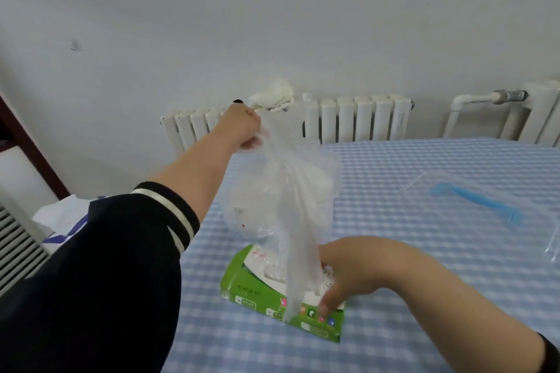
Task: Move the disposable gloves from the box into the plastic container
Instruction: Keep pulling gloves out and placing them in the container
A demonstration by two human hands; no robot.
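Left hand (242, 127) up high at the far left, fingers pinched tight on a bunch of clear disposable gloves (291, 191), stretched upward out of the green box (281, 291). Lower ends of the gloves trailing down across the front of the box, near its slot. Box lying flat on the desk (424, 266), which has a blue-and-white checked cloth on it. Right hand (348, 275) resting on the right end of the box, fingers straight and spread, pressing down, not curled round anything. Clear plastic container (485, 206) with a blue handle (478, 201) sitting further right on the desk, well apart from the box; edges kinda hard to make out since it's see-through. Dark sleeve with white stripes (169, 218) on the left arm. White radiator (357, 121) along the far wall, with a crumpled white cloth (272, 97) on top, just behind the raised hand. White pipe (472, 100) off to the far right.
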